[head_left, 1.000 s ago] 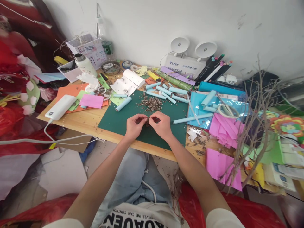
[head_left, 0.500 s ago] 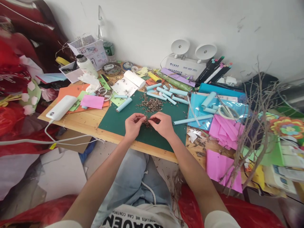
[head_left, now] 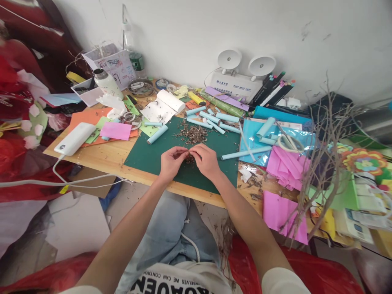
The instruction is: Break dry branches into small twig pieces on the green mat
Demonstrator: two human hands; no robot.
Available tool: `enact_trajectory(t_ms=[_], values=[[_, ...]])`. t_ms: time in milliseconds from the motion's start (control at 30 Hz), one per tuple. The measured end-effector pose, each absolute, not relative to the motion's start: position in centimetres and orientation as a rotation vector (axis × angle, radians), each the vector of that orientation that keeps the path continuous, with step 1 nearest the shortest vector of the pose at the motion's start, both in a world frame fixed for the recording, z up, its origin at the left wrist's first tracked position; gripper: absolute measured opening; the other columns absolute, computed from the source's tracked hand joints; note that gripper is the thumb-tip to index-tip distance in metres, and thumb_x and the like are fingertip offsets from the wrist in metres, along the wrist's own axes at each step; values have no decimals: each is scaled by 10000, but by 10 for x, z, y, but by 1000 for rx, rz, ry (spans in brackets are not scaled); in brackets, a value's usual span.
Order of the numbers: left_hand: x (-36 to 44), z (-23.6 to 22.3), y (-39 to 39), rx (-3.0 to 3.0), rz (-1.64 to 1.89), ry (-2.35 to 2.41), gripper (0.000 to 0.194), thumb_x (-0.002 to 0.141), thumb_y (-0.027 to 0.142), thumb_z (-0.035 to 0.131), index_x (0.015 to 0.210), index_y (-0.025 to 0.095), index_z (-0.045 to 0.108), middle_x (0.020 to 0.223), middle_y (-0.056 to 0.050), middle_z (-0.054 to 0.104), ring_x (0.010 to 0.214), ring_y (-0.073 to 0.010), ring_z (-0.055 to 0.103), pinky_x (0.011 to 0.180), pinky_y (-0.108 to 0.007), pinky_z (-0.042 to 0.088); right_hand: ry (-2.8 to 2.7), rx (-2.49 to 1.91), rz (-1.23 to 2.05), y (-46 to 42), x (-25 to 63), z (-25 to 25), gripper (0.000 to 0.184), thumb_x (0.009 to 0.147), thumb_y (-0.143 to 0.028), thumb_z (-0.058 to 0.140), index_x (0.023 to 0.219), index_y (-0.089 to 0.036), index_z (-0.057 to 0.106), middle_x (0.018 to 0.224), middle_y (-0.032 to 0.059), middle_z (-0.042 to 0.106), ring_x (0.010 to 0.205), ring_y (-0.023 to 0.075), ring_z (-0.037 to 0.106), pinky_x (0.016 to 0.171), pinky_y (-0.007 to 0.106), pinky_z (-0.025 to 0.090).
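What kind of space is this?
Likely a cluttered home or small-studio craft table, though the pictures can't settle which: a green cutting mat with a pile of twig bits, rolled blue paper tubes, and scissors beside pink paper.

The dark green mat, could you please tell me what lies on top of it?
The mat bears a pile of brown bits and several light-blue tubes. Whatever lies directly beneath the left hand and right hand is hidden.
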State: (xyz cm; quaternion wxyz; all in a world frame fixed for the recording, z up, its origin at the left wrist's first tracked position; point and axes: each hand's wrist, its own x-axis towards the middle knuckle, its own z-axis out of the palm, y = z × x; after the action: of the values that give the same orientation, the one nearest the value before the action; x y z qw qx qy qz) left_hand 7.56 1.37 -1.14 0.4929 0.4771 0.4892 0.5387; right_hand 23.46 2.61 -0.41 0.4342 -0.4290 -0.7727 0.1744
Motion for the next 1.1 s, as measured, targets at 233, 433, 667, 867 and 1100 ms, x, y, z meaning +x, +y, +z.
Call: enact_trajectory(t_ms=[233, 433, 667, 867, 1100], values=[[76, -16, 14, 1236, 1342, 1204, 223, 750, 368, 751, 848, 172, 708, 802, -28, 709, 709, -143, 648, 710, -278, 554, -1972, -1103, 421, 24, 231, -3, 222, 989, -257, 437, 907, -213, 638, 904, 74, 653, 856, 186, 607, 797, 312, 491], [75, -17, 14, 1280, 1392, 1176, 183, 774, 317, 726, 879, 178, 670, 823, -24, 686, 757, -142, 647, 724, -270, 540, -2060, -1119, 376, 23, 231, 2, 222, 991, -245, 426, 909, -209, 629, 911, 76, 640, 856, 187, 595, 785, 302, 483], [75, -16, 13, 1306, 1402, 1173, 160, 775, 301, 716, 834, 184, 624, 793, -9, 651, 718, -127, 613, 711, -266, 516, -2035, -1240, 234, 14, 219, -4, 230, 975, -196, 387, 900, -201, 605, 907, 93, 635, 866, 200, 584, 773, 301, 462], [76, -15, 13, 1211, 1375, 1162, 231, 743, 350, 752, 803, 177, 612, 799, -21, 682, 736, -139, 645, 732, -276, 529, -1797, -1242, 458, 19, 221, -4, 204, 942, -206, 426, 853, -199, 610, 827, 65, 641, 766, 184, 593, 721, 302, 482], [75, -13, 14, 1126, 1398, 1243, 313, 722, 374, 786, 910, 182, 625, 793, -25, 717, 736, -155, 681, 723, -276, 538, -1759, -1144, 628, 25, 238, 6, 114, 873, -270, 614, 857, -212, 711, 857, 49, 714, 737, 170, 655, 693, 302, 545]])
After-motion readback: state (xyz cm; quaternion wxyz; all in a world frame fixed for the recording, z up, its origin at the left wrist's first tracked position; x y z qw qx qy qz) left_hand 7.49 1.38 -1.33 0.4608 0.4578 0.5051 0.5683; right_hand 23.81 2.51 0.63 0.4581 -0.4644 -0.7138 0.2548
